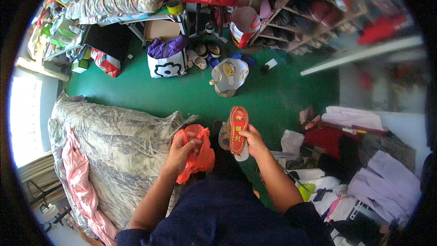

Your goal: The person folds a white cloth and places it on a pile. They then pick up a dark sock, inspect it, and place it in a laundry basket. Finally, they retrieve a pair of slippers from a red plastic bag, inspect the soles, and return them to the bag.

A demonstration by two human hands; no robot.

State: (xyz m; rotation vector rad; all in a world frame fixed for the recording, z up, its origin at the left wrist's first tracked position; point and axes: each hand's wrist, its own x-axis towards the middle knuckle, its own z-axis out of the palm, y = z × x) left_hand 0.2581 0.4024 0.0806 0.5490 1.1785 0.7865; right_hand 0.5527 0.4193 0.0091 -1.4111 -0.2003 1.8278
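My left hand (181, 152) grips a thin red plastic bag (201, 152), its fingers partly hidden inside the film. In my right hand (253, 140) are several insoles held together. The top one is a red embroidered insole (239, 126) with a yellow border and stitched characters. Behind it shows a patterned brown insole (225, 136), and a white edge (242, 155) sticks out below. Both hands are held in front of my dark shirt (218, 212), apart from each other.
On the green floor (143, 92) stand an open bag (230, 78), a white flower-print tote (167, 63) and several shoes (201, 56). A cloth-covered bed (126, 143) lies left. Piled clothes (382, 184) fill the right side. A shoe rack (290, 17) stands at the back.
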